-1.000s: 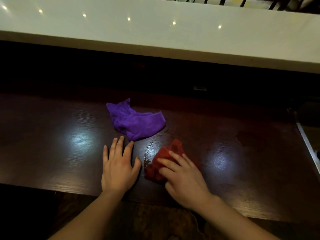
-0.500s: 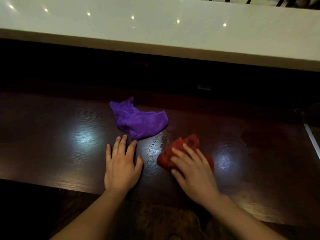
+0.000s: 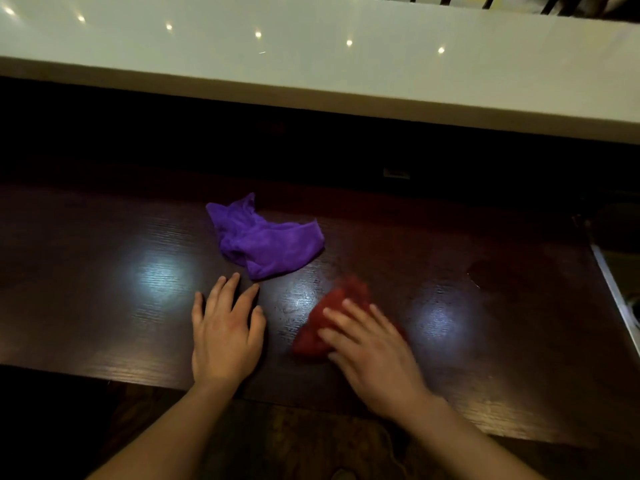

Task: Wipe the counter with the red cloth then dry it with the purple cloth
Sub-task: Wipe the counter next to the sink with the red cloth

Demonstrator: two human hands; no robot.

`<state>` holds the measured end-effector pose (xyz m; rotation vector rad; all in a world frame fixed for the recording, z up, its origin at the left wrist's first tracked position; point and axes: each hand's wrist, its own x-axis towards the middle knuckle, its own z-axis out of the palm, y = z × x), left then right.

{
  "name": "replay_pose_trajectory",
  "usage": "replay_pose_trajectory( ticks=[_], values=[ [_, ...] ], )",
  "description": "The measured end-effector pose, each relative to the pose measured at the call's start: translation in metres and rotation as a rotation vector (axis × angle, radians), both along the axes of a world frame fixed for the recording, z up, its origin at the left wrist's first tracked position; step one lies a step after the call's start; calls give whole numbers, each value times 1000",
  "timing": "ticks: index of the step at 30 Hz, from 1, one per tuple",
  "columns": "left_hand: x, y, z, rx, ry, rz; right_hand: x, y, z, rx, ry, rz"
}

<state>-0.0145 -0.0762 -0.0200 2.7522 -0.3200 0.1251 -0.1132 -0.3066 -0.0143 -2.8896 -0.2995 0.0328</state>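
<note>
Red cloth (image 3: 329,317), plain. Purple cloth (image 3: 266,242), plain. Counter (image 3: 104,289) dark brown, wood grain, glossy. Ledge (image 3: 311,64) at far edge pale cream.

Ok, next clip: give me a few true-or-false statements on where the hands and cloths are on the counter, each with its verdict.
1. The right hand presses on the red cloth. True.
2. The left hand holds the purple cloth. False: it lies flat and open on the counter, just short of that cloth.
3. The purple cloth lies crumpled, farther from the person than the red cloth. True.
4. The two cloths are stacked. False: they lie apart, with bare counter between them.
5. The red cloth sits left of the left hand. False: it is to that hand's right.
</note>
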Motion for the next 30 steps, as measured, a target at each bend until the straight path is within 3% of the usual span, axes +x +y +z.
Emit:
replay_pose_trajectory(
  ticks=[6,8,13,15,21,27,30],
  values=[
    [-2,-3,3,74,24,-16,83,-35,12,61,67,-544],
    [-2,-4,4,94,40,-20,87,-12,12,33,63,-480],
    [-1,-3,4,72,28,-14,-9,22,-6,7,15,2],
    [-1,-2,3,69,23,-10,-14,-8,-5,-26,27,-52],
    [-1,-2,4,78,28,-10,71,-33,10,27,35,-561],
    [-1,-2,6,90,42,-13,6,40,-7,-2,-14,-39],
    [-1,-3,7,93,40,-17,-14,-7,-7,-26,-2,-82]
  ],
)
